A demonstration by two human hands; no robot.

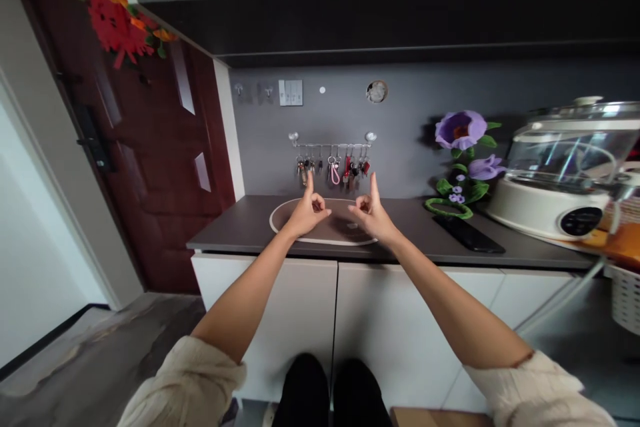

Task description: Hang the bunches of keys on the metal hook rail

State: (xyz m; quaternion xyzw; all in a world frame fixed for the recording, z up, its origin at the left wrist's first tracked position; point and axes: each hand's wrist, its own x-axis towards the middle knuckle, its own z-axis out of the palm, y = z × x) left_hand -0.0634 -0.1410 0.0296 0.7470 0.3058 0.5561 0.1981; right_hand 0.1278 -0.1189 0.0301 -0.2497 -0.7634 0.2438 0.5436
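Observation:
Both my arms reach out over a dark countertop [240, 230]. My left hand [306, 212] and my right hand [373, 213] hover side by side above an oval brown tray [280, 221]. On each hand the index finger points up and the thumb sticks out, while the other fingers are curled. Neither hand holds anything. Just behind my fingertips, several keys [333, 170] hang from a metal rail [331, 145] on the grey wall.
A black flat device [467, 233] lies right of the tray, beside purple knitted flowers [461, 130]. A white cooker with a glass lid [560, 177] stands at the right, a white basket [625, 297] below it. White cabinet doors [300, 320] are beneath; a dark red door [145, 147] is left.

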